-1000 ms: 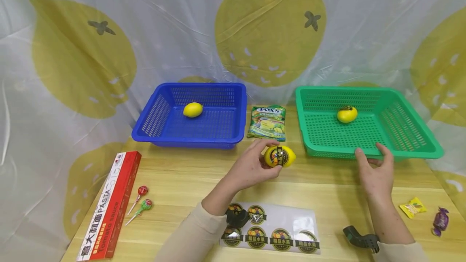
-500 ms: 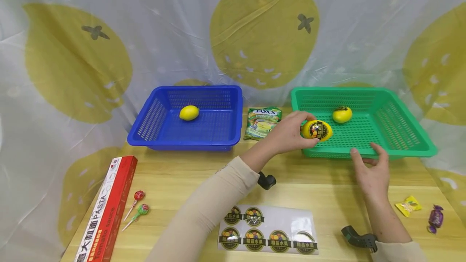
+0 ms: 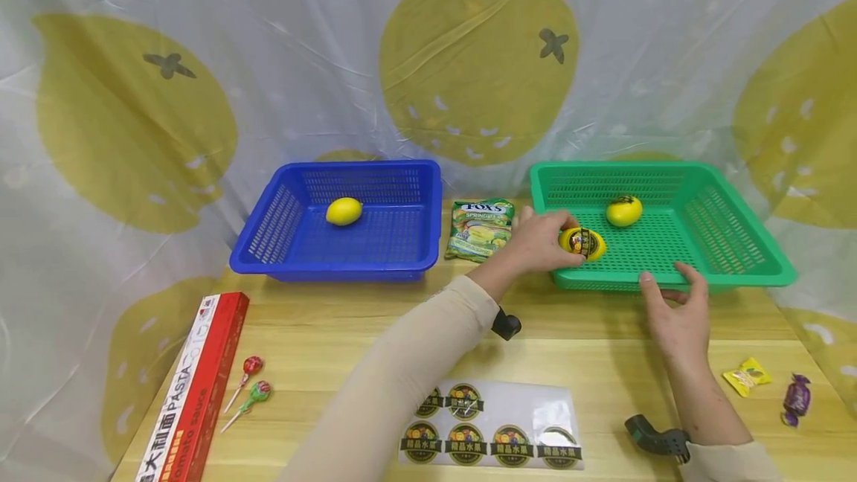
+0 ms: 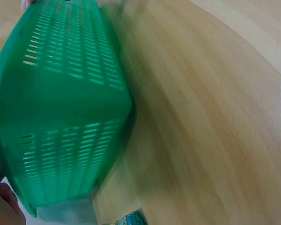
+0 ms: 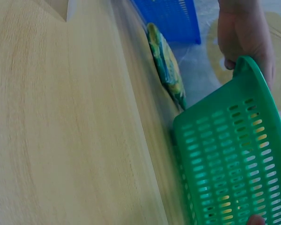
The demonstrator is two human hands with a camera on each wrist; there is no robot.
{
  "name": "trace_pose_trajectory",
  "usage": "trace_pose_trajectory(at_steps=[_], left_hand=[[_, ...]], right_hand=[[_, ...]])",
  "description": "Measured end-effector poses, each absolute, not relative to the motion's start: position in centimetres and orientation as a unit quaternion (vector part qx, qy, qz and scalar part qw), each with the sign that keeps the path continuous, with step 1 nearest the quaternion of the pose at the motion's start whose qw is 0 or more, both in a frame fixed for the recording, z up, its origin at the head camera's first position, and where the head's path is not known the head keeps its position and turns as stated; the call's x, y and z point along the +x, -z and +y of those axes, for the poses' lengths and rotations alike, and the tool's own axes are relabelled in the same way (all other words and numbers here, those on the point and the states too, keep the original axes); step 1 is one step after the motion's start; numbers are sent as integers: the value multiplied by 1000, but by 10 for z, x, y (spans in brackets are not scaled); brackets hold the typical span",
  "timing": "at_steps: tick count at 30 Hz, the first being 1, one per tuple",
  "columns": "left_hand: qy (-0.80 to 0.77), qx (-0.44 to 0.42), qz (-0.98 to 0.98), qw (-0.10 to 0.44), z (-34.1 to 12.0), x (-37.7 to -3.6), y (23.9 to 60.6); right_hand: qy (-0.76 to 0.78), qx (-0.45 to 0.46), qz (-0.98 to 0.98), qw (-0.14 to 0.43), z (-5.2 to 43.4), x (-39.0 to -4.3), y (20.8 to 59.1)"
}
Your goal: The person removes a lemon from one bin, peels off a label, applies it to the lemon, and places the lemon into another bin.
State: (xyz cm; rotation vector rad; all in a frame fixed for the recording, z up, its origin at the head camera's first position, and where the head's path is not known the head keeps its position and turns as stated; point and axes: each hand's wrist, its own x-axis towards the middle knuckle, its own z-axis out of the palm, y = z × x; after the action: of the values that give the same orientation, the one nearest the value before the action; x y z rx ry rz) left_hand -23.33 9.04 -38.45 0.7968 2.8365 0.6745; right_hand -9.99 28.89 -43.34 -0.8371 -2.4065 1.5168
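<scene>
Lemon: labelled lemon (image 3: 582, 242) sits low inside the green basket (image 3: 736, 274), near its front left corner, another lemon (image 3: 624, 211) behind it.
Left hand: left hand (image 3: 535, 244) wraps its fingers round the fruit.
Right hand: right hand (image 3: 676, 311) lies loosely spread, fingertips at the basket's front rim, holding nothing.
Handling: likely light, firm, rolls easily; smooth sticker may be slick.
Grip: best across the middle, off the label.

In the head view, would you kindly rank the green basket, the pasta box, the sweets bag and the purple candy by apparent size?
1. Green basket
2. Pasta box, though it lies nearer the camera
3. Sweets bag
4. Purple candy
</scene>
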Motion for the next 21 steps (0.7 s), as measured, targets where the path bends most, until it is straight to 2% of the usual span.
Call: trace_pose_trajectory(at_steps=[10, 21], left_hand=[[-235, 249, 938, 61, 85, -231, 391], [-314, 274, 909, 27, 26, -200, 390]], right_hand=[[-510, -274, -811, 84, 288, -99, 434], [-512, -283, -807, 83, 286, -96, 431]])
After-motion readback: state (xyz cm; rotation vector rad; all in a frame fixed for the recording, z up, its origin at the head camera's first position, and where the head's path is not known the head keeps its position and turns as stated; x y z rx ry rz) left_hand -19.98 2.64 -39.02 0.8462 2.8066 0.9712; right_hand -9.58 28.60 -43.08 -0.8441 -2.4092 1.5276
